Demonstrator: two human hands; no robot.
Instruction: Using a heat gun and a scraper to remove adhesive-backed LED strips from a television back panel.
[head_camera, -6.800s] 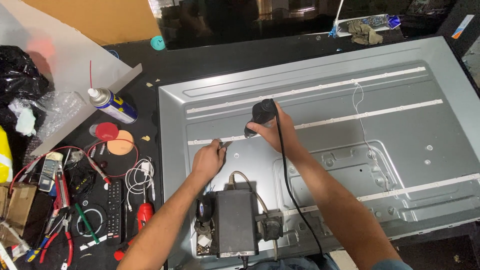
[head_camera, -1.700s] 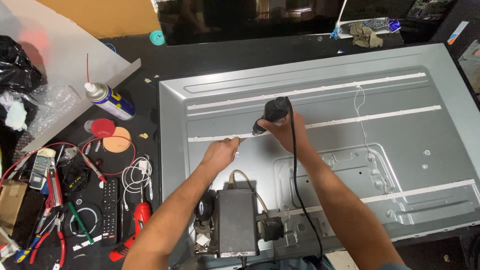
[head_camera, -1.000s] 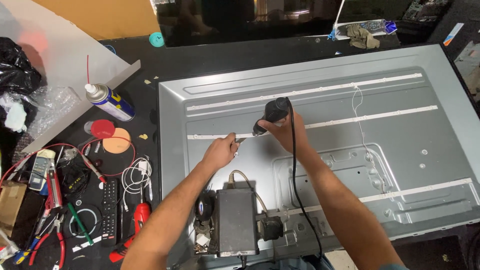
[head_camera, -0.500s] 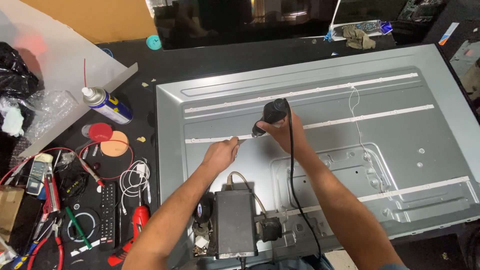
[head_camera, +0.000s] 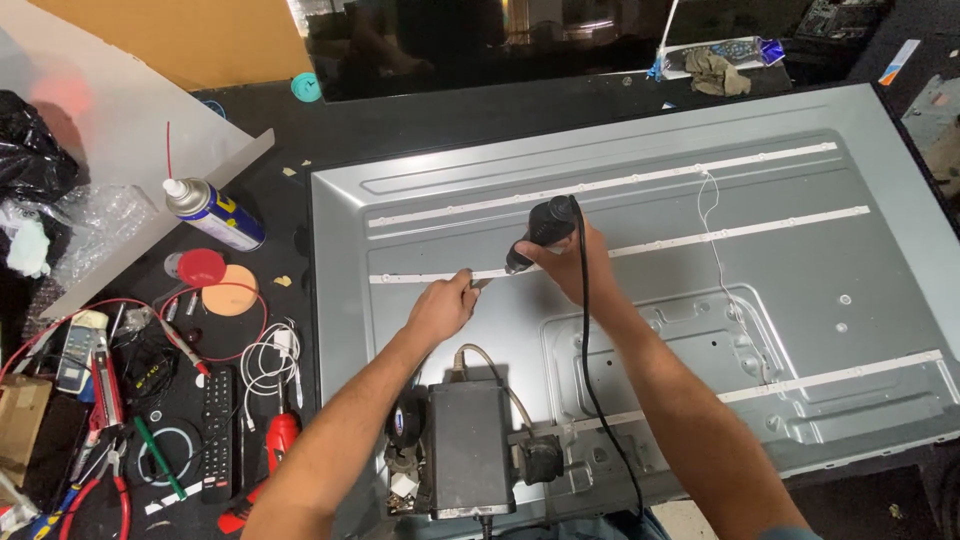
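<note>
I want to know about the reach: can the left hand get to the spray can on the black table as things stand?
Probably yes. The left hand rests on the metal panel, and the spray can lies to its left with only open table between; nothing blocks the way.

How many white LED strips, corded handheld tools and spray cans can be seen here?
White LED strips: 4
Corded handheld tool, in the right hand: 1
Spray can: 1
Total: 6
</note>
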